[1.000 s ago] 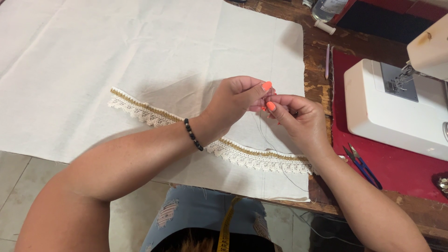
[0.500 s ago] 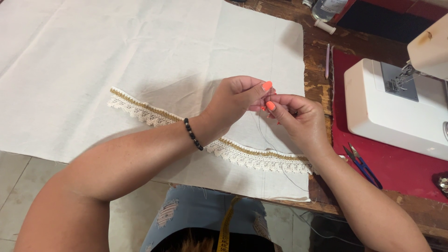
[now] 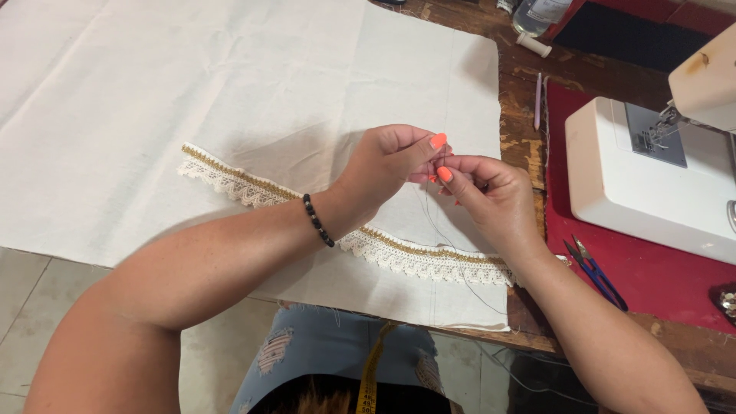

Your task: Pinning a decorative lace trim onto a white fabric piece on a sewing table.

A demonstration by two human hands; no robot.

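Note:
My left hand [image 3: 391, 161] and my right hand [image 3: 491, 195] meet above a sheet of white fabric [image 3: 230, 100], fingertips pinched together around a thin needle [image 3: 444, 155] and a dark thread [image 3: 441, 238]. The thread trails down from my fingers across the cloth toward the table's near edge. Under my wrists a strip of cream lace trim with a gold band [image 3: 253, 192] runs diagonally over the fabric. A black bead bracelet [image 3: 317, 220] sits on my left wrist.
A white sewing machine [image 3: 652, 184] stands on a red mat [image 3: 659, 280] at the right. Blue-handled thread snips [image 3: 598, 272] lie on the mat. A pen [image 3: 538, 100] rests on the wooden table [image 3: 521, 146]; a yellow measuring tape [image 3: 369, 376] hangs over my lap.

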